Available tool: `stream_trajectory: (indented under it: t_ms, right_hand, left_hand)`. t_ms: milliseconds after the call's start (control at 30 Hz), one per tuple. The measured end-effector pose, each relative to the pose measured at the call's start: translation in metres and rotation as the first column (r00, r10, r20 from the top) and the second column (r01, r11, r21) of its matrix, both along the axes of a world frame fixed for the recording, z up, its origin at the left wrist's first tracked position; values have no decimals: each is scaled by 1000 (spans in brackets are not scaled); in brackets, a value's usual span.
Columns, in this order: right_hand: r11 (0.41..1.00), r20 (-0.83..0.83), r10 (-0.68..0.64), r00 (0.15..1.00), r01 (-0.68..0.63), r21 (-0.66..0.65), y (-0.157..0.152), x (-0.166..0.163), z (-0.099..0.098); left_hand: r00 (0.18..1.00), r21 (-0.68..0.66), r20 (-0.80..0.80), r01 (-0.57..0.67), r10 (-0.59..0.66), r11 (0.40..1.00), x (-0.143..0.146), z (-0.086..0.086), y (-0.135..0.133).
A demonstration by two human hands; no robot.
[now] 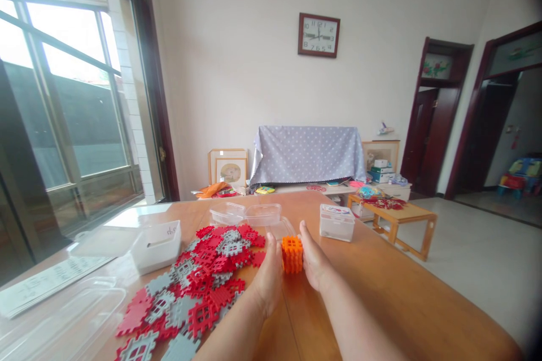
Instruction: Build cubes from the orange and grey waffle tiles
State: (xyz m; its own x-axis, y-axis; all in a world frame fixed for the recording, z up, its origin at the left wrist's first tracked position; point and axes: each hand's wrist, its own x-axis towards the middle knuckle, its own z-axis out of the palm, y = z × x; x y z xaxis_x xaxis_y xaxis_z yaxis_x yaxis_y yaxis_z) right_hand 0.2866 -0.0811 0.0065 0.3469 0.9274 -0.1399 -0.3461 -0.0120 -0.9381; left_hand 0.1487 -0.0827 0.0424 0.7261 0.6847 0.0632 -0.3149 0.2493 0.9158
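A stack of orange notched building tiles (292, 255) stands in front of me, between my two palms. My left hand (271, 271) is against its left side, thumb up and fingers straight. On the right side, my right hand (312, 259) presses in the same way, with its thumb raised. The fingertips are partly hidden, and I cannot tell whether the stack rests on the table. Left of my left hand spreads a heap of red and grey notched tiles (203, 279), some solid, some with window-like openings.
On the wooden table (381, 293) lie clear plastic containers (263, 214), a lidded box (336, 223), a white tub (157, 245), a transparent lid (63, 316) and printed sheets (46, 282). A low wooden table (393, 214) with red pieces stands beyond the right edge.
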Motion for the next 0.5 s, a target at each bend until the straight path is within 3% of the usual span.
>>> stream_trajectory:
  t_ms: [300,500]
  right_hand:
    - [1000,-90,-26,996,26,-2,3,0,-1]
    - [994,-132,-101,986,95,-49,1,-2,3]
  left_hand:
    - [999,-36,43,22,-21,999,2,-3,0]
    - [999,-87,-23,-49,47,995,4,-1,0]
